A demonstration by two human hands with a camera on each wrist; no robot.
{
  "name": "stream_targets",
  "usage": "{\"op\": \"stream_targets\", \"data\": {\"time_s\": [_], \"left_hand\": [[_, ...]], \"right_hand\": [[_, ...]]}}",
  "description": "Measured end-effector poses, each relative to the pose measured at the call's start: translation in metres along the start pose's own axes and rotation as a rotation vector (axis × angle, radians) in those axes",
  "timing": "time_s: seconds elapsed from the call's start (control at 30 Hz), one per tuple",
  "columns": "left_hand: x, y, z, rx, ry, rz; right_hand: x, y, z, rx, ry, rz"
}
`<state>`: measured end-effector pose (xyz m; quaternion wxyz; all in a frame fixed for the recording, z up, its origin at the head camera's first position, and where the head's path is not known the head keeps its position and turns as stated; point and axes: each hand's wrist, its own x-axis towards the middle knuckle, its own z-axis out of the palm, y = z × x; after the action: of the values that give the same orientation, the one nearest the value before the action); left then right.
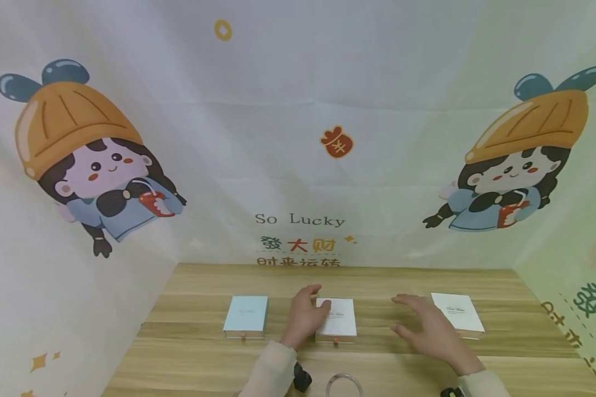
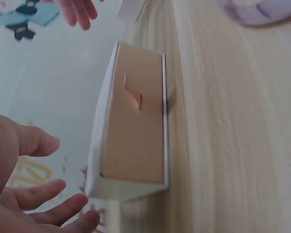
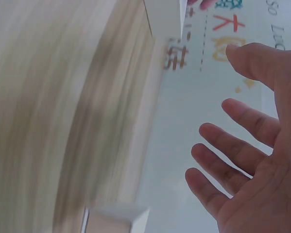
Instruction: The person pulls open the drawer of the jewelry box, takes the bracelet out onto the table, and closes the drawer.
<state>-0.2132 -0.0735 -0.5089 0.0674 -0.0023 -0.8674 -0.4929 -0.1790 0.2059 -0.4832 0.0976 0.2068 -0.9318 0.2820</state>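
In the head view, my left hand (image 1: pixel 304 320) is at the left side of a small white drawer box (image 1: pixel 341 320), its thumb over the box's top left corner. In the left wrist view, that box (image 2: pixel 130 136) shows a copper-coloured drawer front with a small ribbon pull tab (image 2: pixel 133 94); the hand's loosely bent fingers stand beside it. My right hand (image 1: pixel 429 331) hovers with spread fingers between the middle box and a second white box (image 1: pixel 458 311), partly covering the latter. The right wrist view shows this hand (image 3: pixel 252 141) holding nothing.
A light blue drawer box (image 1: pixel 246 314) lies left of my left hand. A pale, translucent bangle (image 1: pixel 345 376) lies at the wooden table's (image 1: pixel 387 366) near side. Printed cloth (image 1: pixel 402 138) walls in the back and sides.
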Motion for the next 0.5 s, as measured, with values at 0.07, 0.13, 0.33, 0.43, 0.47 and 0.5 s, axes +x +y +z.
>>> {"op": "stream_targets", "data": {"time_s": [0.07,0.13,0.33,0.43,0.47,0.5], "left_hand": [[-0.004,0.006,0.001,0.015,0.010,0.040],[-0.009,0.014,0.003,0.024,0.011,0.074],[-0.021,0.038,0.018,0.035,-0.034,0.143],[-0.027,0.048,0.025,0.018,-0.095,0.154],[-0.028,0.051,0.027,0.013,-0.117,0.156],[-0.030,0.054,0.030,0.003,-0.136,0.154]], "right_hand": [[0.000,0.005,-0.006,0.002,0.002,-0.001],[0.000,0.011,-0.013,-0.001,-0.008,0.005],[-0.003,0.032,-0.033,-0.015,-0.012,0.052],[-0.004,0.043,-0.041,-0.004,-0.010,0.076],[-0.003,0.047,-0.043,0.002,-0.011,0.079],[-0.003,0.052,-0.045,0.006,-0.013,0.079]]}}
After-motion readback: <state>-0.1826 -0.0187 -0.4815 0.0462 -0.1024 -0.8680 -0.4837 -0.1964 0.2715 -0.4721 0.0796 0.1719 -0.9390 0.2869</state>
